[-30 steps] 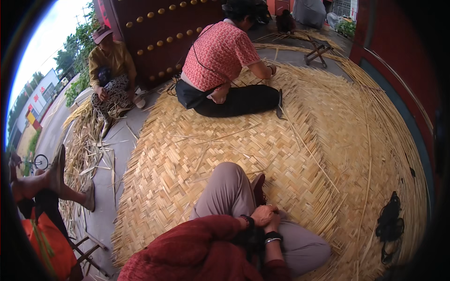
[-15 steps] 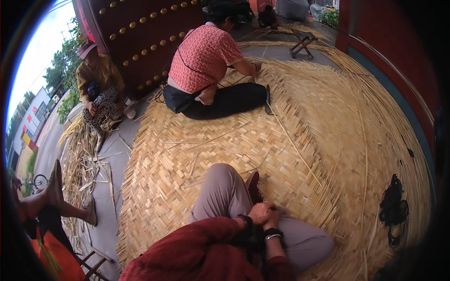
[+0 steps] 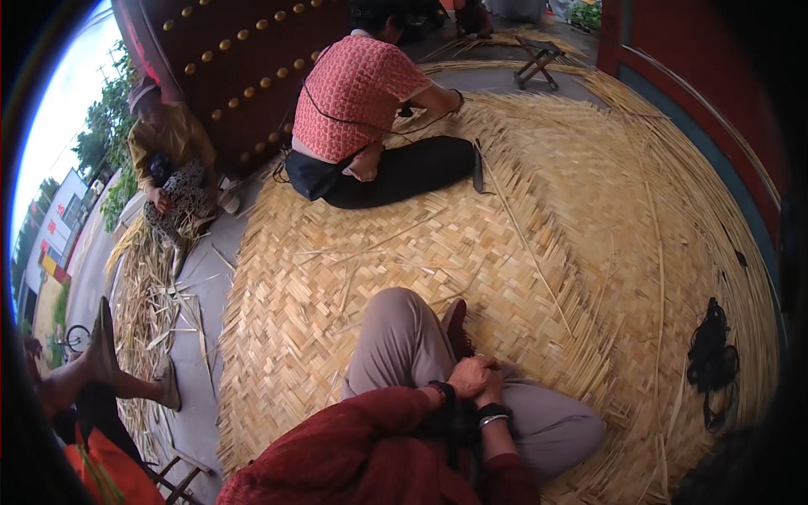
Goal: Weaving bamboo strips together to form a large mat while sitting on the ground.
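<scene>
My left hand [image 3: 469,376] and my right hand [image 3: 491,389] are clasped together over my lap, fingers folded against each other. No tool or strip shows in either one, though parts of the fingers are hidden. Dark bands circle both wrists, with a silver bracelet on the right. Under my crossed legs spreads a large woven mat [image 3: 303,295] of pale yellow split strips in a diagonal pattern. Ahead, a person in a pink patterned shirt [image 3: 358,101] sits on the mat, one arm reaching toward its unwoven strip ends. A dark flat tool [image 3: 478,167] lies by that person's knee.
A black tangled cord or strap [image 3: 712,358] lies on the mat at right. Loose strips [image 3: 151,311] heap at left, by another seated person [image 3: 172,151]. Someone's legs [image 3: 126,383] extend in from lower left. A folding stool [image 3: 537,67] stands beyond the mat, near a studded door [image 3: 244,63].
My view has shifted slightly, so the far scene sits higher and further left. The person ahead has moved the reaching arm a little. My hands stay clasped.
</scene>
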Demonstrator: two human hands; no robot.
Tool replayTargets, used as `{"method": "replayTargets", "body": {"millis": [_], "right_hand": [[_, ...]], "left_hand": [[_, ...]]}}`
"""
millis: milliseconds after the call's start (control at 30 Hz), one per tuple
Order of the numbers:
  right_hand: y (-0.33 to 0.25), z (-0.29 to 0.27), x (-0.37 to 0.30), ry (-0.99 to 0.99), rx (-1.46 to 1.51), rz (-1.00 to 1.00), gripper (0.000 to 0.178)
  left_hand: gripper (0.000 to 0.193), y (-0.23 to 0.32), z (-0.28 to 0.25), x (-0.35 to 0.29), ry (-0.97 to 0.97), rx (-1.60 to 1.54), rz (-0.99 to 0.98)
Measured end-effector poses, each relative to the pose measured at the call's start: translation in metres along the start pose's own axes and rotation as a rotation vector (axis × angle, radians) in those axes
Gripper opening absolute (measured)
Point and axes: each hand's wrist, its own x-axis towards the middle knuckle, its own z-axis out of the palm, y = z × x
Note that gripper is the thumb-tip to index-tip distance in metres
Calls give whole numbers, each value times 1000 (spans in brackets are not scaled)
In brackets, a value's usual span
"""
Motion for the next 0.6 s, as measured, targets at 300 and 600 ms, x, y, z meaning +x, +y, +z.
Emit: {"method": "replayTargets", "body": {"millis": [300,600], "right_hand": [[1,-2,3,-47,-267,-79,30],[-8,-11,3,-87,-145,0,25]], "left_hand": [[38,-3,0,2,24,-54,-8],[34,-20,13,7,67,-26,110]]}}
